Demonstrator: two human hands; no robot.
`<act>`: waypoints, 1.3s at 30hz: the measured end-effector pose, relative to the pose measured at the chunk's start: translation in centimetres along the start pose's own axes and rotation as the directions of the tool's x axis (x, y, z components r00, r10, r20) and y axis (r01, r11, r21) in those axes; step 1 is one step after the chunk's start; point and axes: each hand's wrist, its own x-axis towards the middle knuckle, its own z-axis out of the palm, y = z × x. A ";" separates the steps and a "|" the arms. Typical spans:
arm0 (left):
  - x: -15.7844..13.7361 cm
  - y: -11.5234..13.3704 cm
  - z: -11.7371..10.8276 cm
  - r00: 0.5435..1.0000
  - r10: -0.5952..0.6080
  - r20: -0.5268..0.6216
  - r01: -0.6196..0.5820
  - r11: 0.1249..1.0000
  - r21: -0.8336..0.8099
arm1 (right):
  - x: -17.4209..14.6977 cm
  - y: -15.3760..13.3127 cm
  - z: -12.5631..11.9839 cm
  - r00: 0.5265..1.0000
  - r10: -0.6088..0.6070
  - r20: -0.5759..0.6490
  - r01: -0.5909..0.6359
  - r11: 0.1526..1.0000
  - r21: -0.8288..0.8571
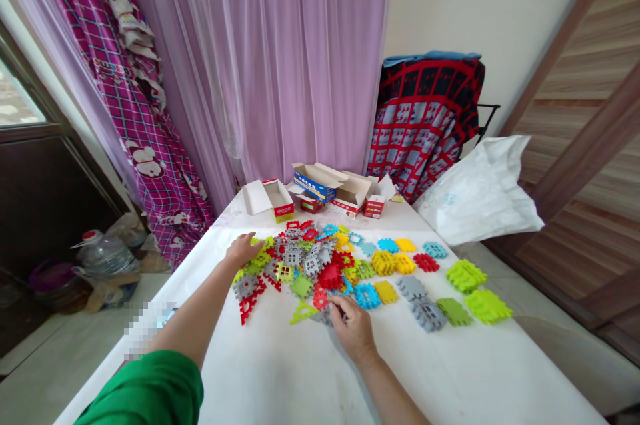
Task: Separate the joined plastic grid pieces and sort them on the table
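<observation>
A mixed heap of interlocking plastic building pieces [303,286] in red, grey, green, yellow and blue covers the middle of the table. My left hand [243,250] reaches over the heap's left edge, fingers stretched out beside green pieces [256,264]. At the near side, my right hand [353,326] is closed, with its fingertips against a grey piece [323,316]; its hold is partly hidden. Right of the heap lie stacks sorted by colour: grey [426,312], lime green [487,306], yellow [384,262], red [426,262] and blue [367,296].
Several open cardboard boxes [283,202] stand along the far edge of the white-covered table [280,372]. At the right edge, a white plastic bag [480,195] bulges beside a chair draped in red checked cloth [420,125]. A large water bottle [107,255] sits on the floor at left.
</observation>
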 end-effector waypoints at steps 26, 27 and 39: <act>-6.7 4.7 -1.5 0.918 0.391 0.070 -0.381 0.916 -0.124 | 0.3 0.5 -0.1 0.993 0.110 0.039 -0.114 0.985 0.126; -7.6 5.0 -1.0 0.911 0.405 0.077 -0.392 0.910 -0.137 | 0.3 0.5 -0.1 0.993 0.113 0.035 -0.117 0.985 0.130; -10.3 3.5 -0.2 0.939 0.339 -0.052 -0.341 0.938 -0.059 | 0.2 0.6 -0.2 0.987 0.155 0.033 -0.158 0.975 0.158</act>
